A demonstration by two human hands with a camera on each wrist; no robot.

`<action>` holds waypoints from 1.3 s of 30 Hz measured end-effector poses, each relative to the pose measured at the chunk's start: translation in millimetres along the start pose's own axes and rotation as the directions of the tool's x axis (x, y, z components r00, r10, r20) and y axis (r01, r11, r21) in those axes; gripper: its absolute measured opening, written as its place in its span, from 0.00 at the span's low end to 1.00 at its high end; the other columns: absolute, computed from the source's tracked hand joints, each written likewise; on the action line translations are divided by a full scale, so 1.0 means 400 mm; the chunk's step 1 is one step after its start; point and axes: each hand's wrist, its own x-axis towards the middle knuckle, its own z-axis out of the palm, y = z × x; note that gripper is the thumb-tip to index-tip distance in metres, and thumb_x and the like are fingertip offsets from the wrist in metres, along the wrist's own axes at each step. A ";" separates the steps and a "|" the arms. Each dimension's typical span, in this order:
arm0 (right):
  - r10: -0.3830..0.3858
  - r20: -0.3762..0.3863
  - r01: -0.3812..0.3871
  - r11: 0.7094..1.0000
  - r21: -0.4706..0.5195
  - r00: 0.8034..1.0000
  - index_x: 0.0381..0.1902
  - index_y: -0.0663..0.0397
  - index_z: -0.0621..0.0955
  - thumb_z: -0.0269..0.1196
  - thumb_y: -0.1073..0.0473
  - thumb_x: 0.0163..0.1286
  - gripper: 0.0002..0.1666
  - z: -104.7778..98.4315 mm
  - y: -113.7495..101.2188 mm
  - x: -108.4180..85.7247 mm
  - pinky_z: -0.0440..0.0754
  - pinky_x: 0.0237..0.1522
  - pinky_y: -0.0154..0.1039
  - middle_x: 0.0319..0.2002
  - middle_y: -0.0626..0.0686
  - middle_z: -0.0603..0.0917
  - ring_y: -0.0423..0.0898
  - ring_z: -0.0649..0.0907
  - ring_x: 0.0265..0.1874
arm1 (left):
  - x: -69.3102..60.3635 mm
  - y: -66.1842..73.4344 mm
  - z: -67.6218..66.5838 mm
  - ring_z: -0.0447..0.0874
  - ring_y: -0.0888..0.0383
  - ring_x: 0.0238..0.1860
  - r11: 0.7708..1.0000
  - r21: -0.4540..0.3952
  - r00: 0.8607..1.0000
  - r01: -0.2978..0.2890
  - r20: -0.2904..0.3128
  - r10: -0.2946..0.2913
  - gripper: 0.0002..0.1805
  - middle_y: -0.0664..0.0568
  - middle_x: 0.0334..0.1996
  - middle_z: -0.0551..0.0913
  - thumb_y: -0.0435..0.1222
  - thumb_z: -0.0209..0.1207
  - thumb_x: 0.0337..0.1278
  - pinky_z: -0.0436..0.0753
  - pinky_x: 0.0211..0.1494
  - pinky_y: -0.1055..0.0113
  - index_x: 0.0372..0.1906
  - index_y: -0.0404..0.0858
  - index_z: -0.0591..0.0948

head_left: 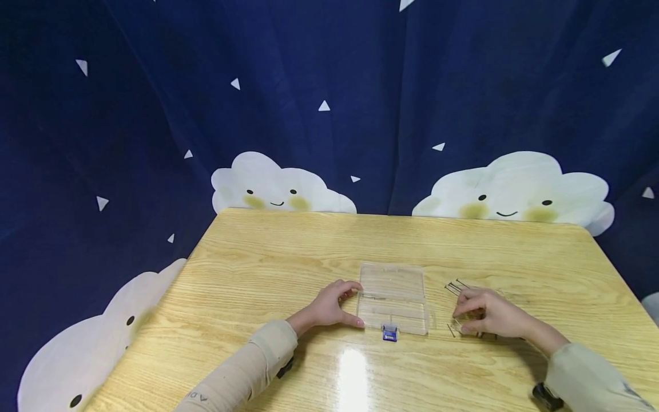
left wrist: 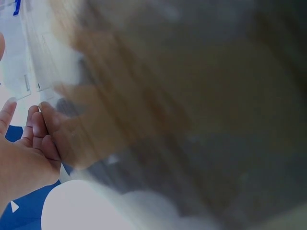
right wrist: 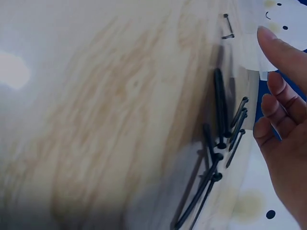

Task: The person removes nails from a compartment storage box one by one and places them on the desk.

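Note:
A clear plastic box [head_left: 391, 316] lies on the table with its lid [head_left: 392, 280] folded back and a blue latch [head_left: 389, 333] at its front. My left hand [head_left: 332, 303] holds the box's left end, thumb at the near corner and fingers by the hinge. One thin dark nail [head_left: 372, 297] lies along the hinge side. To the right of the box, my right hand [head_left: 489, 312] is low over loose nails [head_left: 453, 288]. In the right wrist view its thumb stands apart from loosely bent fingers [right wrist: 283, 98], with nothing visible between them. Dark nails [right wrist: 220, 105] of different lengths lie beside it.
The wooden table [head_left: 268, 246] reaches back to a dark blue curtain [head_left: 309, 57] with white clouds. Small nails [head_left: 451, 330] lie between the box and my right hand. Most of the left wrist view is blurred.

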 end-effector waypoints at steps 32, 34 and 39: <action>-0.064 -0.100 0.055 0.995 -0.085 0.993 0.39 0.60 0.84 0.66 0.71 0.51 0.15 0.055 -0.015 0.125 0.64 0.26 0.31 0.27 0.44 0.67 0.38 0.65 0.26 | -0.002 0.007 -0.005 0.71 0.57 0.41 1.000 0.016 1.000 0.025 0.011 -0.025 0.38 0.51 0.40 0.74 0.48 0.73 0.30 0.68 0.44 0.68 0.54 0.44 0.73; -0.061 -0.090 0.050 0.991 -0.123 0.994 0.39 0.58 0.84 0.67 0.70 0.51 0.15 0.070 -0.019 0.147 0.61 0.28 0.32 0.27 0.43 0.64 0.37 0.63 0.28 | -0.001 0.005 -0.004 0.71 0.57 0.41 0.999 0.019 1.000 0.027 0.012 -0.027 0.38 0.51 0.40 0.74 0.48 0.73 0.30 0.68 0.44 0.68 0.54 0.44 0.73; -0.040 -0.052 0.030 0.981 -0.190 0.998 0.39 0.53 0.85 0.66 0.69 0.53 0.14 0.104 -0.020 0.192 0.58 0.31 0.34 0.29 0.43 0.60 0.38 0.60 0.31 | 0.000 0.002 -0.001 0.71 0.56 0.42 0.999 0.013 0.999 0.029 0.016 -0.029 0.38 0.51 0.41 0.74 0.48 0.73 0.30 0.68 0.44 0.67 0.55 0.44 0.73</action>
